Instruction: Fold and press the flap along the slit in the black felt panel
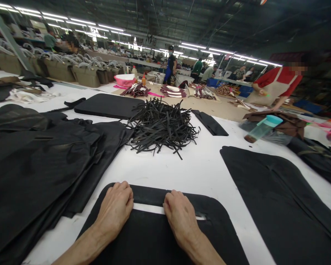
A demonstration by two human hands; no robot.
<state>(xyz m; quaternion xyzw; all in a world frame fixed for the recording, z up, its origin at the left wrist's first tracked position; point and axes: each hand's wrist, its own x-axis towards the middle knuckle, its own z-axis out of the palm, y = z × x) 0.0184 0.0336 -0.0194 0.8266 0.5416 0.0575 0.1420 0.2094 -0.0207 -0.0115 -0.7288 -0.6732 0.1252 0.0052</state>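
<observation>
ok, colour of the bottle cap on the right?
Teal cap on a clear greenish bottle, lying tilted on the table; head view shows it, slightly blurred.

your left hand [116, 209] and right hand [181, 217] rest palm-down, side by side, on a black fabric panel [154, 239] at the near table edge. both sets of fingers curl at a narrow white slot [149, 208] cut across the panel. a pile of black strips [161, 125] lies further back on the white table [187, 169]. stacked black fabric sheets [35, 162] lie to the left, a large black panel [278, 198] to the right. a clear bottle with teal cap [262, 128] lies tilted at the right. other people work at tables beyond.
</observation>
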